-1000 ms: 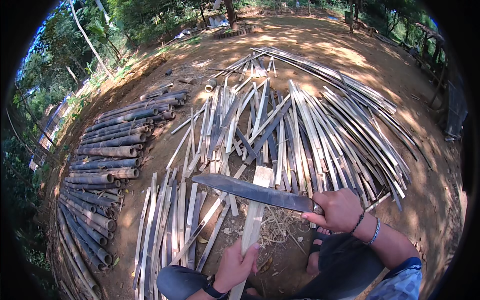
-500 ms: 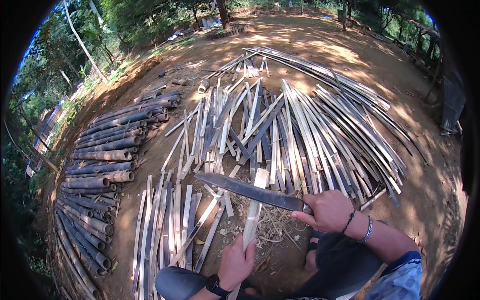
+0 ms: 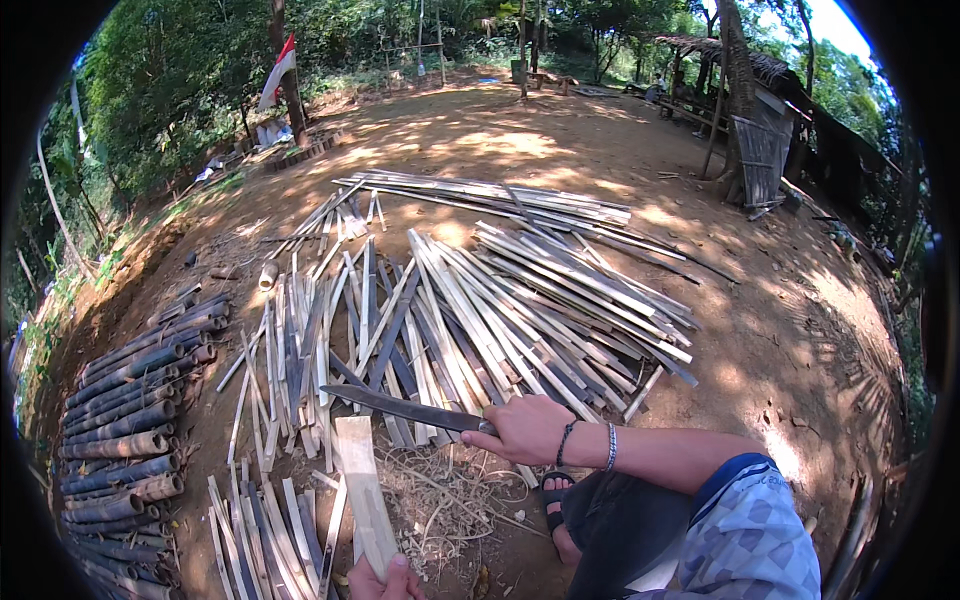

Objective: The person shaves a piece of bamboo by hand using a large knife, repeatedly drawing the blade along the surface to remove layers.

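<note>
My left hand [image 3: 385, 582], partly cut off by the lower edge, is closed round the lower part of a pale split bamboo slat [image 3: 365, 490]. The slat stands tilted up, its far end free. In my right hand [image 3: 532, 430] is the handle of a machete [image 3: 405, 405]. Its long dark blade points left, just beyond the slat's upper end, and appears apart from it. Under the blade and beyond it lies a wide heap of split bamboo strips [image 3: 470, 320]. Curled bamboo shavings [image 3: 440, 510] cover the ground between my hands and my sandalled foot [image 3: 556, 500].
Dark bamboo poles [image 3: 120, 445] are stacked at the left. A smaller bunch of strips [image 3: 265, 540] lies beside my left hand. Longer strips [image 3: 480, 195] lie at the far side. A tree trunk [image 3: 740, 100] and a shelter [image 3: 765, 150] stand at the far right.
My view has swung up and to the right. The machete blade, across the slat before, is now past its upper end. Both hands keep their hold.
</note>
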Motion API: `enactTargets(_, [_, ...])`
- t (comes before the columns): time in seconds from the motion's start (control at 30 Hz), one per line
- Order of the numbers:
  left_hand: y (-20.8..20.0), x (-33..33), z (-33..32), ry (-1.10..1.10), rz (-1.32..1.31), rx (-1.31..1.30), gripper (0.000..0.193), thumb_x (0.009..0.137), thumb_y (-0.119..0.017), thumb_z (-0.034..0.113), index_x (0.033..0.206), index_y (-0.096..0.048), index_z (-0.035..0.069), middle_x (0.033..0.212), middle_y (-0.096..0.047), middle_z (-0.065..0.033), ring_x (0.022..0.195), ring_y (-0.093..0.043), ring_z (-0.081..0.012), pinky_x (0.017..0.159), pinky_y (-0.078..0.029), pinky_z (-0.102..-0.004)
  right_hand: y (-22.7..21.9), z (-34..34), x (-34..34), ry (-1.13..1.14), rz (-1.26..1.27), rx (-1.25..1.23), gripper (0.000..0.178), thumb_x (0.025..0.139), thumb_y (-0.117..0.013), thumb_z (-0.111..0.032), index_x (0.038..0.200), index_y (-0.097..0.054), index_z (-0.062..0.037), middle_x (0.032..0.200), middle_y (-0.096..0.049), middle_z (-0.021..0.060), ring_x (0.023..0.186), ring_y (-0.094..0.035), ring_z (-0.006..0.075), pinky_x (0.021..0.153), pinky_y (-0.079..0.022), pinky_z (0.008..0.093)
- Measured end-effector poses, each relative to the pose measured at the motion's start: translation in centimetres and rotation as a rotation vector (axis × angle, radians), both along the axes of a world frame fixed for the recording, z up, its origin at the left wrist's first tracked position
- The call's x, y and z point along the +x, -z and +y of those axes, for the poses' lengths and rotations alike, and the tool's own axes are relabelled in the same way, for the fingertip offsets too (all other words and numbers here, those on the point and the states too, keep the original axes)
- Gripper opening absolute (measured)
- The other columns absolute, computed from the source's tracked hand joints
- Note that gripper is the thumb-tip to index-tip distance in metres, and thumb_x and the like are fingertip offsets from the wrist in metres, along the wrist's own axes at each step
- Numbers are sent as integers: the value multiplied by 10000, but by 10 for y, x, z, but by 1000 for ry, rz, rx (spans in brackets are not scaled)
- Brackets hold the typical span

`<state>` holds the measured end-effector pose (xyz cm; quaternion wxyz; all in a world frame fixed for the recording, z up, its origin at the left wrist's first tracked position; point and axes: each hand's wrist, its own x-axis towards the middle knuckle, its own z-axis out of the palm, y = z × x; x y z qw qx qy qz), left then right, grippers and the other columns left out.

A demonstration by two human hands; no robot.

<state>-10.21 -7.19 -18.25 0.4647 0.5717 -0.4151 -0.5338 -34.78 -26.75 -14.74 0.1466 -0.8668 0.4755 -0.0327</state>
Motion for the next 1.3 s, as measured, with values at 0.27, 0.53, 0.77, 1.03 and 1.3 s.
enactTargets(0.27, [15,10,-18,37,142,88,156,959,-548,151,1030,-450,52,586,-436,5,443,-443,-92,379,-396,-228,4,26,-9,-269,-225,-124,589,939,-409,-569,846,-593,-18,568,-575,180,589,-610,384,598,-492,479])
enactTargets(0.53, [12,4,-15,-36,315,163,137,985,-495,203,1025,-462,76,546,-397,40,381,-396,-78,328,-333,-213,-5,17,-5,-306,-92,-85,590,935,-395,-586,845,-574,-32,598,-592,178,601,-614,390,596,-499,489])
enactTargets(0.77, [34,4,-24,24,382,122,165,979,-514,250,995,-432,108,523,-405,39,359,-406,-86,317,-329,-215,-4,1,-9,-214,-118,-142,537,920,-463,-558,843,-571,-37,588,-575,165,578,-598,380,560,-487,467])
enactTargets(1.03, [6,6,-29,181,620,27,153,980,-506,191,939,-449,56,544,-398,-2,371,-456,-116,348,-365,-232,-19,-5,-32,215,-539,-64,490,937,-510,-407,789,-638,43,497,-521,176,520,-594,349,538,-449,421])
enactTargets(1.3, [1,12,-17,198,564,-6,161,986,-494,193,938,-447,47,554,-409,-3,386,-470,-110,364,-394,-233,-20,14,-28,-194,-480,-208,441,858,-620,-462,794,-584,-27,514,-516,118,492,-567,317,470,-426,398])
